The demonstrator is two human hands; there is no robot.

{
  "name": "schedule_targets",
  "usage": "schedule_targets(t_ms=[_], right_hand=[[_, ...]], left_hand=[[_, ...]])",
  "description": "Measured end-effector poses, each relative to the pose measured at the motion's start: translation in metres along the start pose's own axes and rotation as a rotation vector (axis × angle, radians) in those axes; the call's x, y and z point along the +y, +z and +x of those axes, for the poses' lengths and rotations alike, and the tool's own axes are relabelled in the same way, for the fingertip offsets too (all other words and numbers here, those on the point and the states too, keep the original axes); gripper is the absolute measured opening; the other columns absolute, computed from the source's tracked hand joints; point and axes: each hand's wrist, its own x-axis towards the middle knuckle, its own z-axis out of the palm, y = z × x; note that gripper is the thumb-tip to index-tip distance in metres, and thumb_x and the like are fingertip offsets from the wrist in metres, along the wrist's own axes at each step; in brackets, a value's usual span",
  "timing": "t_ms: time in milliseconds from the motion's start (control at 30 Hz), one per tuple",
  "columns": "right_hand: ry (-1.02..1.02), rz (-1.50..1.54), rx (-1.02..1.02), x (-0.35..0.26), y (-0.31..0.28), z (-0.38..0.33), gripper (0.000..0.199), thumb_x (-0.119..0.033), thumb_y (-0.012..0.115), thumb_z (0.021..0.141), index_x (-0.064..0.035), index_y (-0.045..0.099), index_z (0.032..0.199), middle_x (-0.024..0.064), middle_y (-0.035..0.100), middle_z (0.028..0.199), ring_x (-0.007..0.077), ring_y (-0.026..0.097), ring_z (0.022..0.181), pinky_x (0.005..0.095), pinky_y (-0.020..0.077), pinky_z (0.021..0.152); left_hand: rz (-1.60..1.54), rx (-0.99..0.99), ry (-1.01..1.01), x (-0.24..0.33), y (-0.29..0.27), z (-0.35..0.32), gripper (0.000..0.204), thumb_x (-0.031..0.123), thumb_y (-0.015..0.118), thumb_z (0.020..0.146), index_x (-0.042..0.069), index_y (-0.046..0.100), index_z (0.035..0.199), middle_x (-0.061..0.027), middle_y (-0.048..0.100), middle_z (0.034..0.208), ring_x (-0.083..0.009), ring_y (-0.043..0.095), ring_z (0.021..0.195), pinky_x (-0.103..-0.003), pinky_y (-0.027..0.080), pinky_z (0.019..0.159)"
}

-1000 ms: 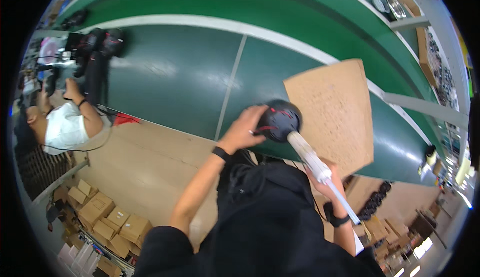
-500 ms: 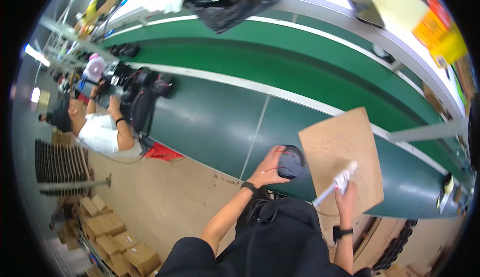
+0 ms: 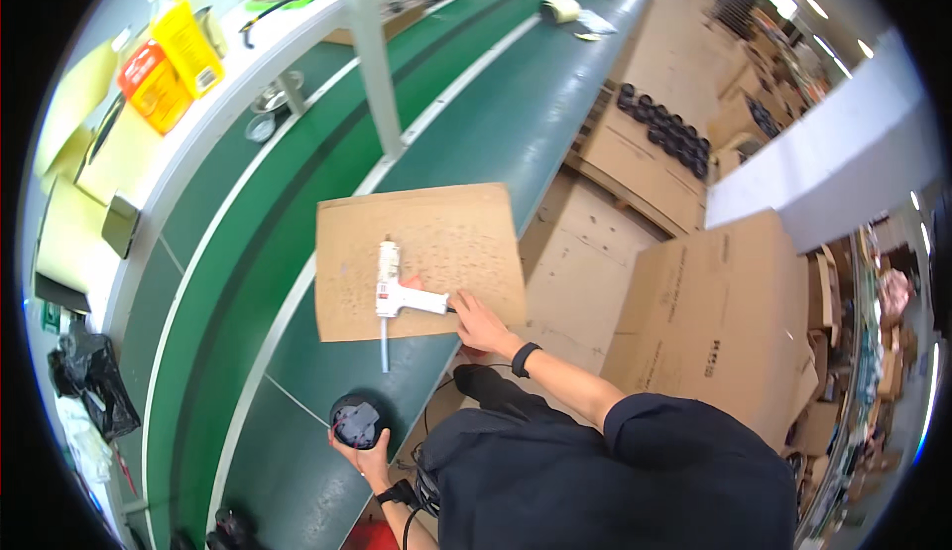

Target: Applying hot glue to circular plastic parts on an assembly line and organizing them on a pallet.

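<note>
A white hot glue gun (image 3: pixel 388 290) lies on its side on a brown cardboard sheet (image 3: pixel 466 223). A pale glue stick (image 3: pixel 385 347) sticks out of its back end, past the sheet's edge. Beside the end of the gun's handle is my right hand (image 3: pixel 483 326), its fingers stretched out and not wrapped round the handle. My left hand (image 3: pixel 369 459) grips a round black housing (image 3: pixel 359 421) from below, over the bench's near edge. Grey inner parts and a thin red wire show on the housing's upper face.
The sheet rests on a long green workbench (image 3: pixel 476 119). A shelf post (image 3: pixel 371 64) rises behind it. Yellow and orange bottles (image 3: pixel 183 46) stand on the white shelf at left. A large carton (image 3: pixel 709 302) stands at right, and black round parts (image 3: pixel 664 128) sit on cardboard beyond.
My view has swung to the right along the bench. The glue gun, held in my right hand before, now lies on the cardboard. My left hand still holds the black housing.
</note>
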Motion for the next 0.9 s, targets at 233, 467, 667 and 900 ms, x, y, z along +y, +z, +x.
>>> schedule_targets(t_ms=[233, 467, 667, 900], right_hand=[[0.530, 0.232, -0.152, 0.104, -0.079, -0.233, 0.036, -0.010, 0.056, 0.084, 0.0011, 0.063, 0.118, 0.0259, 0.068, 0.114, 0.0381, 0.068, 0.104, 0.0477, 0.0555, 0.084], [1.432, 0.353, -0.340, 0.130, -0.140, -0.449, 0.025, -0.019, 0.058, 0.090, -0.0004, 0.069, 0.102, 0.0160, 0.076, 0.087, 0.0252, 0.074, 0.075, 0.0399, 0.0574, 0.063], [1.586, 0.605, -0.186, 0.141, -0.142, -0.484, 0.028, -0.021, 0.055, 0.098, 0.0008, 0.066, 0.112, 0.0157, 0.076, 0.092, 0.0238, 0.074, 0.076, 0.0368, 0.0598, 0.064], [1.405, 0.859, -0.064, 0.235, -0.176, -0.469, 0.029, -0.021, 0.053, 0.100, -0.0009, 0.065, 0.117, 0.0148, 0.074, 0.095, 0.0218, 0.073, 0.078, 0.0336, 0.0591, 0.064]], left_hand=[[-0.052, -0.080, 0.123, -0.021, 0.002, 0.011, 0.113, 0.003, 0.093, 0.052, 0.002, 0.035, 0.148, -0.0169, 0.044, 0.140, -0.0324, 0.048, 0.130, -0.041, 0.038, 0.115], [0.157, -0.024, 0.227, -0.023, -0.004, -0.022, 0.106, 0.003, 0.092, 0.055, 0.001, 0.038, 0.146, -0.0187, 0.044, 0.141, -0.0348, 0.048, 0.130, -0.045, 0.040, 0.116], [0.277, -0.044, 0.133, -0.012, 0.001, -0.084, 0.104, 0.020, 0.092, 0.062, 0.011, 0.037, 0.150, -0.0197, 0.045, 0.143, -0.0373, 0.053, 0.126, -0.048, 0.049, 0.108], [0.270, -0.185, -0.063, 0.022, 0.048, -0.186, 0.102, 0.027, 0.093, 0.061, 0.011, 0.040, 0.147, -0.0229, 0.053, 0.140, -0.0400, 0.059, 0.123, -0.048, 0.051, 0.103]])
